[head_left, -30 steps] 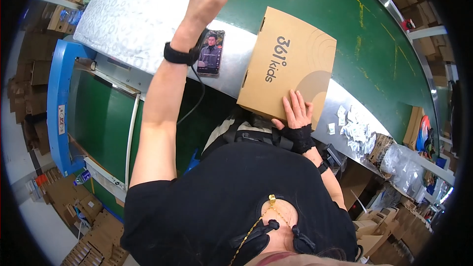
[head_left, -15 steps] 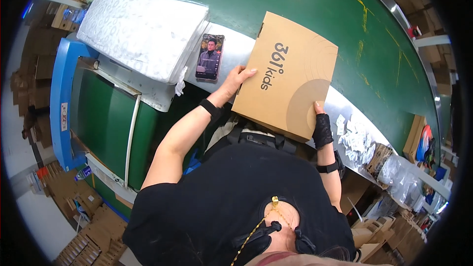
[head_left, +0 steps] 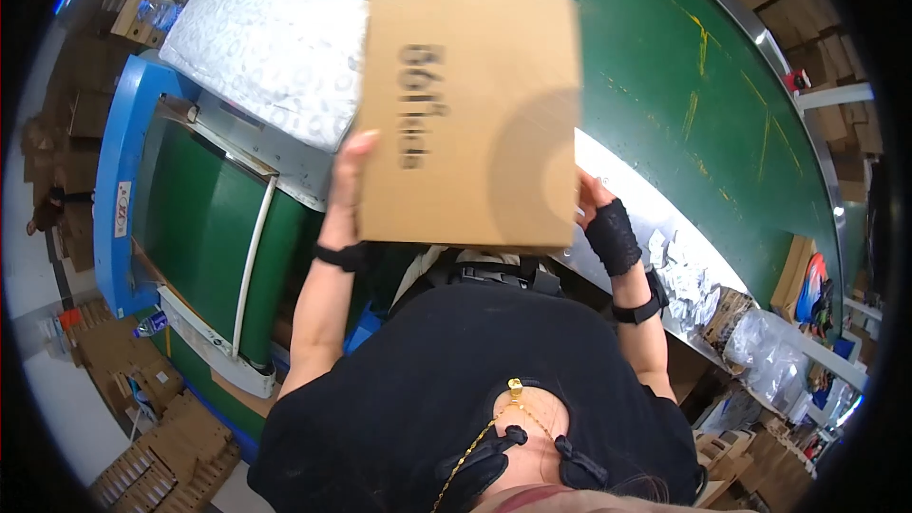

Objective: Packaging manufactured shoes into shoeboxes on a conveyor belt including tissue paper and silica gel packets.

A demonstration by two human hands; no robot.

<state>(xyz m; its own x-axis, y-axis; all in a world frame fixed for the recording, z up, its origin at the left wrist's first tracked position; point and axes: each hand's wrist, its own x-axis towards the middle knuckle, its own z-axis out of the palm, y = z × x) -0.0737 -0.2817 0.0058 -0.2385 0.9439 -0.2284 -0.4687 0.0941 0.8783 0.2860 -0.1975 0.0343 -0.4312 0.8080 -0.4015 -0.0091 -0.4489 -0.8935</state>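
A closed brown cardboard box [head_left: 456,171], shoebox-like with dark print on its lid, is held up in front of me, blurred by motion. My left hand [head_left: 351,166] grips its left side, thumb on the lid's edge and the other fingers hidden. At the lower right side is my right hand [head_left: 591,198], in a black lace wrist cover, its fingers curled against the box's side. Behind the box's left edge lies a white patterned padded cover [head_left: 266,57]. The phone beside that cover is hidden by the box.
A green conveyor belt [head_left: 655,66] runs behind the box, edged by a metal ledge [head_left: 627,185]. Crumpled white paper slips [head_left: 686,275] and clear plastic bags [head_left: 774,342] lie at the right. A blue-framed machine [head_left: 123,190] with its own green belt stands at the left.
The box has moved left and up toward the camera, turning upright, and now covers the phone. Both hands moved with it; the right thumb has left the lid's top.
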